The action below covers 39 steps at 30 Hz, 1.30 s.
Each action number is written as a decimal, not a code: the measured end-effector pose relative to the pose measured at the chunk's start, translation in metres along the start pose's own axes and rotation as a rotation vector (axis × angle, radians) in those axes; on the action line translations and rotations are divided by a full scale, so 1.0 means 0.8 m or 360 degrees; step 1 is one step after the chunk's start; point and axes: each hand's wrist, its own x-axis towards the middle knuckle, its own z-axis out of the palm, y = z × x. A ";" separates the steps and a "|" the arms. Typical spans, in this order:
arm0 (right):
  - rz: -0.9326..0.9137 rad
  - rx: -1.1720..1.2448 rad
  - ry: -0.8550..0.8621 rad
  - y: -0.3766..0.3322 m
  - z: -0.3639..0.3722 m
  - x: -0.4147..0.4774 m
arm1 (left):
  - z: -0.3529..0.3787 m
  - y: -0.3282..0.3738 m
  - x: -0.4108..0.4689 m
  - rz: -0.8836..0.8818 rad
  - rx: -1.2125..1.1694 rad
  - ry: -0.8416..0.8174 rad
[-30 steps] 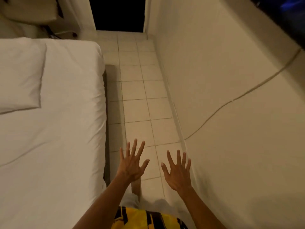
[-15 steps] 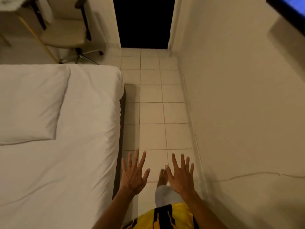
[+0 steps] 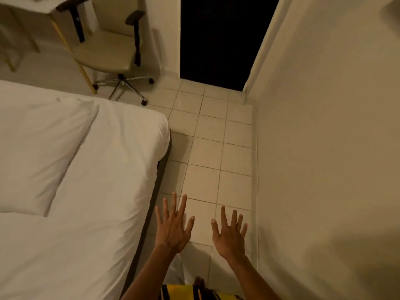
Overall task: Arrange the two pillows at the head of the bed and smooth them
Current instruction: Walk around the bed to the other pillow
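One white pillow (image 3: 36, 152) lies flat on the bed (image 3: 104, 202) at the left, its right edge cut off by no other thing; a second pillow is not in view. My left hand (image 3: 173, 226) hovers open, fingers spread, over the floor just right of the mattress edge. My right hand (image 3: 230, 234) is open the same way, beside it and near the wall. Neither hand touches the pillow or the bed.
A narrow tiled aisle (image 3: 214, 152) runs between the bed and the cream wall (image 3: 324, 148) on the right. A dark doorway (image 3: 220, 40) opens ahead. A beige swivel chair (image 3: 112, 55) and a desk leg (image 3: 73, 53) stand beyond the bed's far corner.
The view has tilted up and leftward: the chair, desk and doorway have come into sight and the pillow sits lower in frame. Both hands stay open and spread in front of me.
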 end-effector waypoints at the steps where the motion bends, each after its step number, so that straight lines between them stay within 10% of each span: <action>1: -0.0037 -0.0027 0.0009 -0.007 -0.011 0.023 | -0.005 -0.004 0.028 -0.0023 0.0002 -0.0024; 39: -0.0605 -0.0307 -0.0096 -0.313 -0.450 0.844 | -0.344 0.055 0.857 -0.0647 -0.0158 -0.0042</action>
